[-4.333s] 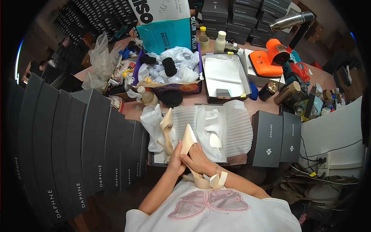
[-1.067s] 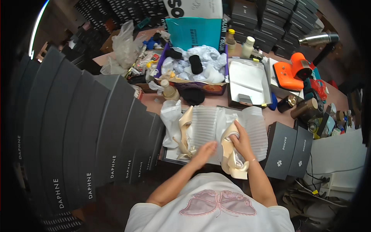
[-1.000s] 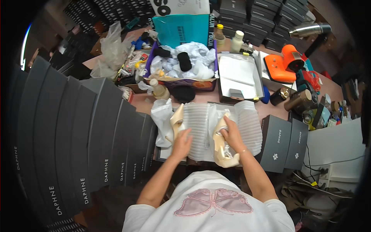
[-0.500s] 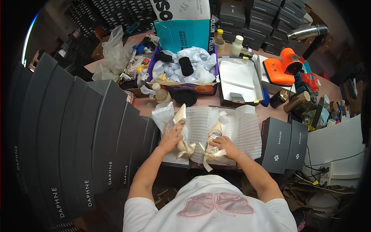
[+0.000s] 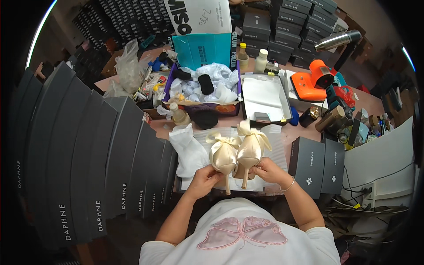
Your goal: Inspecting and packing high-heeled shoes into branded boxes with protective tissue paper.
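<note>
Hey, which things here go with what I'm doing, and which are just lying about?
Apparently in use:
one cream shoe, in your left hand
other cream shoe, in your right hand
ribbed white sheet below

Apparently just lying about:
orange device
purple box
yellow-capped bottle
white bottle

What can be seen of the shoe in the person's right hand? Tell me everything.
The shoe is cream and smooth, with a satin-like sheen. Its rounded back faces the person; a bow with loose ends sits above, and a slim heel points toward the picture's lower edge. The right hand grips it low on its right side, over white wrapping, beside the matching shoe. Its toe is hidden.
</note>
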{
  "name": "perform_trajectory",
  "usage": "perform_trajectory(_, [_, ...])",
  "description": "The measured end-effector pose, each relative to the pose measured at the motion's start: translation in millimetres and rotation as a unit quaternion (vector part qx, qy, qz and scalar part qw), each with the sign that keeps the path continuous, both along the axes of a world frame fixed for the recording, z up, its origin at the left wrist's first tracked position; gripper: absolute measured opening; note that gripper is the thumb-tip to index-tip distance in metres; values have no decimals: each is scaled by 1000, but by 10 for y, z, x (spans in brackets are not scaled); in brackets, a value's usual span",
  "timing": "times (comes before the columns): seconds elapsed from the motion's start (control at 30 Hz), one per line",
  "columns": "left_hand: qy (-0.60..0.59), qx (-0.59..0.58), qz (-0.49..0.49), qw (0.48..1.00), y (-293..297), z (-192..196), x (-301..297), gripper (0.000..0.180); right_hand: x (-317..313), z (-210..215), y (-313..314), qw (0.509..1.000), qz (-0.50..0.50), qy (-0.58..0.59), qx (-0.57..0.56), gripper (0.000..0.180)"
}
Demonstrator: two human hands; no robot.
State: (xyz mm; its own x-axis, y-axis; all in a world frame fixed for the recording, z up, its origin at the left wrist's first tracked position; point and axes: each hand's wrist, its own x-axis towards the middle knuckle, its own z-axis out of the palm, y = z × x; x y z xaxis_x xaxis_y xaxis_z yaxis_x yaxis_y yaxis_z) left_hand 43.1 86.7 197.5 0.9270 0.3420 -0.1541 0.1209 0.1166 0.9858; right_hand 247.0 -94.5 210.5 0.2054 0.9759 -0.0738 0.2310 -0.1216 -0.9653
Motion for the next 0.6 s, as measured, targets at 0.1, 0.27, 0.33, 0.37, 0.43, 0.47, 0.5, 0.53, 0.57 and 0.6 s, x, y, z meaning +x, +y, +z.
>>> perform_trajectory(0.1, [15,-21,-16,1000,-40,-49,-22,23,-13,-50,-28,1000,-14,20,-20,20])
perform_trajectory(0.27, [17,-4,7,1000,-92,-61,-52,23,-107,-22,-61,999,-18,29,-39,20])
perform_trajectory(0.33, [21,-8,27,999,-102,-68,-49,24,-114,-29,-59,998,-4,2,-57,22])
perform_trajectory(0.37, [30,-9,35,999,-108,-85,-56,24,-117,-52,-59,998,-3,-7,-59,22])
perform_trajectory(0.43, [36,-18,46,998,-120,-114,-63,24,-122,-100,-52,998,-1,-29,-64,23])
perform_trajectory(0.47, [36,-27,51,998,-133,-125,-66,25,-133,-90,-51,998,-5,-30,-63,23])
perform_trajectory(0.5, [35,-36,55,997,-143,-139,-62,25,-143,-70,-46,998,-8,-32,-62,23])
perform_trajectory(0.53, [34,-37,59,997,-149,-157,-55,24,-151,-61,-42,997,-11,-33,-62,23])
perform_trajectory(0.57, [34,-37,63,997,-154,-175,-49,24,-159,-82,-39,998,-13,-29,-58,23])
perform_trajectory(0.6, [33,-37,67,997,-158,-183,-39,23,-163,-118,-34,998,-15,-26,-53,23])
